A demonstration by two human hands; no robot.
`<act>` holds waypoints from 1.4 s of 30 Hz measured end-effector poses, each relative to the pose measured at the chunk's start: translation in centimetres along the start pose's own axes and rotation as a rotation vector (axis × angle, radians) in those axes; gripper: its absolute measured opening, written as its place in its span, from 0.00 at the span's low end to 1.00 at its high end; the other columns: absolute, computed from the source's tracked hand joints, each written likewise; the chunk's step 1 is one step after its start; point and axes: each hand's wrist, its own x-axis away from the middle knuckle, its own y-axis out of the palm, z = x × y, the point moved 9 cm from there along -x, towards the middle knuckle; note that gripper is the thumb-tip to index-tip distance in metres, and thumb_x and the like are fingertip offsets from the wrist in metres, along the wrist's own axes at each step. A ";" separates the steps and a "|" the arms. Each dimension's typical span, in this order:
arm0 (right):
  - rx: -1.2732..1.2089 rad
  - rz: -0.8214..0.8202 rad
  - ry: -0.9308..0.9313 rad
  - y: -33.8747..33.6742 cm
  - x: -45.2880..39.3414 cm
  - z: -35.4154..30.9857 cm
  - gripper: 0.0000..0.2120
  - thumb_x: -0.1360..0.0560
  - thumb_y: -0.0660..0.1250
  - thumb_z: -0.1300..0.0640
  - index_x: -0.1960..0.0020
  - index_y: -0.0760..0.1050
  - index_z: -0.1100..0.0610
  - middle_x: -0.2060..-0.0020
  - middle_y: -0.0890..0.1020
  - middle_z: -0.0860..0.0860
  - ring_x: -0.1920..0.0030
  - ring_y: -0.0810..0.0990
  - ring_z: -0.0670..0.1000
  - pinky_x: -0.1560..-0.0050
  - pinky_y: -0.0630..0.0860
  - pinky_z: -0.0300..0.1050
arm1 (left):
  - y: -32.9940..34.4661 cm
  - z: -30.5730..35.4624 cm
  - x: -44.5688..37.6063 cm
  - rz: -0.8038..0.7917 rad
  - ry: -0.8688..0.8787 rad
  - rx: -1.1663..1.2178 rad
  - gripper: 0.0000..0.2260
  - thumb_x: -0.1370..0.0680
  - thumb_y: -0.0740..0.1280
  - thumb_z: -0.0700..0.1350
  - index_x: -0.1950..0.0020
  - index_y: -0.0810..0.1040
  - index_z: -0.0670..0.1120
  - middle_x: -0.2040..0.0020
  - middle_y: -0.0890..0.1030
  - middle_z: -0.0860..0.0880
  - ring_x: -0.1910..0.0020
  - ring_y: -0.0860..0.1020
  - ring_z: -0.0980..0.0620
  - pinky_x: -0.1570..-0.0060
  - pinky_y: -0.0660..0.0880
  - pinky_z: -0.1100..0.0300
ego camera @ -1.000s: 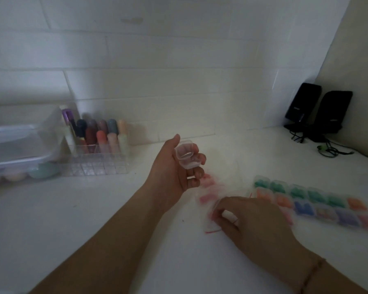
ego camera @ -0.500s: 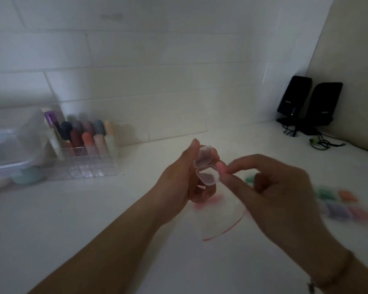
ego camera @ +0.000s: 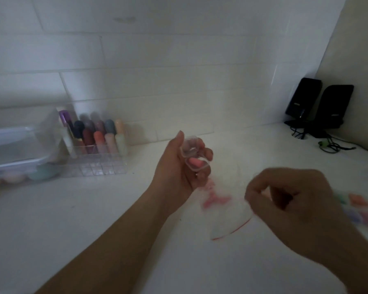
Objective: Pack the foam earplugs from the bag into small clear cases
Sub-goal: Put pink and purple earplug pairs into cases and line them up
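Curled around a small clear hinged plastic case [ego camera: 192, 154], the left hand [ego camera: 179, 166] holds it up above the white counter [ego camera: 94, 219], lid swung open at the top. One pink foam earplug [ego camera: 194, 162] lies in the lower half of the case. The right hand [ego camera: 289, 204] hovers over the counter to the right, well apart from the case, blurred by motion; its fingers are bent inward with thumb and fingertips close together, but whether they pinch anything I cannot tell. Between the two hands lies the clear zip bag with a red seal strip [ego camera: 227, 221], flat on the counter, with more pink earplugs [ego camera: 215, 199] smeared by blur near its upper end. Filled cases of coloured earplugs [ego camera: 357, 206] sit at the right edge, partly hidden by the right hand.

Judging by this, the step in hand is filling this case, probably with one plug in and a second to come. The next move likely calls for a light pinch on a soft plug from the bag, carrying it to the open half, then pressing the lid closed.
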 end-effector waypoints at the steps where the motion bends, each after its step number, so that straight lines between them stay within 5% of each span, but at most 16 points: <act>1: 0.092 -0.156 0.049 1.5 0.3 0.7 0.10 0.33 0.63 0.44 0.67 0.79 0.48 0.73 0.75 0.31 0.73 0.74 0.37 0.69 0.68 0.27 | -0.4 0.3 -0.1 0.020 0.018 0.051 0.18 0.21 0.54 0.58 0.58 0.72 0.46 0.66 0.75 0.47 0.75 0.66 0.52 0.74 0.61 0.66; 4: 0.358 -0.311 -0.056 4.6 1.4 1.2 0.17 0.32 0.54 0.39 0.53 0.79 0.37 0.57 0.81 0.30 0.56 0.80 0.36 0.52 0.78 0.42 | -1.3 0.7 -0.2 0.057 0.051 0.141 0.18 0.21 0.54 0.57 0.58 0.72 0.45 0.66 0.74 0.46 0.75 0.65 0.51 0.76 0.63 0.66; 6: 0.396 -0.446 -0.048 6.3 2.2 1.3 0.18 0.25 0.53 0.40 0.36 0.70 0.34 0.39 0.74 0.30 0.43 0.77 0.39 0.42 0.73 0.42 | -1.5 0.7 -0.3 0.064 0.055 0.155 0.17 0.21 0.54 0.57 0.58 0.72 0.45 0.66 0.74 0.46 0.75 0.65 0.51 0.76 0.62 0.66; 8: 0.425 -0.532 -0.050 7.6 2.9 1.5 0.23 0.21 0.51 0.41 0.27 0.53 0.34 0.28 0.61 0.32 0.40 0.75 0.45 0.42 0.71 0.44 | -1.5 0.6 -0.3 0.062 0.056 0.154 0.17 0.21 0.54 0.57 0.59 0.72 0.45 0.66 0.74 0.46 0.75 0.64 0.52 0.76 0.62 0.66; 10: 0.470 -0.496 -0.048 8.3 2.9 1.2 0.24 0.20 0.49 0.41 0.26 0.46 0.34 0.25 0.54 0.35 0.43 0.77 0.51 0.47 0.73 0.47 | -1.4 0.5 -0.4 0.051 0.052 0.147 0.17 0.22 0.54 0.57 0.59 0.72 0.45 0.66 0.74 0.46 0.75 0.64 0.51 0.76 0.62 0.66; 14: 0.501 -0.286 -0.004 8.5 2.1 2.1 0.17 0.24 0.54 0.47 0.36 0.70 0.37 0.37 0.76 0.41 0.70 0.80 0.48 0.74 0.73 0.44 | -1.4 0.1 -0.4 0.045 0.031 0.157 0.17 0.22 0.55 0.56 0.59 0.72 0.45 0.66 0.74 0.46 0.76 0.65 0.51 0.76 0.64 0.66; 19: 0.549 -0.216 -0.049 9.4 1.6 2.8 0.18 0.27 0.58 0.49 0.40 0.76 0.42 0.41 0.80 0.46 0.80 0.74 0.49 0.80 0.59 0.38 | -1.6 0.0 -0.4 0.054 0.024 0.155 0.17 0.22 0.55 0.57 0.59 0.72 0.45 0.67 0.74 0.46 0.76 0.66 0.51 0.75 0.60 0.66; 26: 0.516 -0.133 -0.068 9.3 1.6 3.0 0.16 0.26 0.53 0.46 0.52 0.79 0.47 0.58 0.82 0.46 0.78 0.75 0.52 0.82 0.70 0.45 | -1.7 0.0 -0.4 0.049 0.023 0.171 0.16 0.23 0.55 0.56 0.59 0.72 0.45 0.67 0.74 0.46 0.76 0.66 0.51 0.75 0.60 0.67; 31: 0.473 -0.079 -0.111 9.2 1.5 2.3 0.17 0.27 0.56 0.49 0.44 0.79 0.47 0.52 0.84 0.48 0.79 0.76 0.54 0.81 0.72 0.46 | -1.6 0.0 -0.4 0.054 0.022 0.149 0.17 0.22 0.55 0.56 0.58 0.72 0.44 0.66 0.74 0.46 0.76 0.66 0.51 0.74 0.57 0.66; 35: 0.506 -0.100 -0.071 9.2 1.6 2.9 0.15 0.28 0.57 0.47 0.49 0.80 0.46 0.55 0.84 0.47 0.75 0.79 0.52 0.79 0.74 0.46 | -1.3 -0.2 -0.2 0.032 0.007 0.152 0.17 0.23 0.55 0.56 0.58 0.72 0.44 0.66 0.74 0.46 0.76 0.66 0.51 0.75 0.62 0.67; 42: 0.419 -0.156 -0.121 5.7 1.4 1.8 0.12 0.28 0.58 0.38 0.54 0.78 0.38 0.55 0.79 0.36 0.67 0.80 0.44 0.69 0.75 0.44 | -0.9 -0.4 -0.1 0.002 -0.012 0.131 0.17 0.24 0.56 0.57 0.58 0.72 0.44 0.64 0.74 0.46 0.76 0.63 0.53 0.72 0.55 0.64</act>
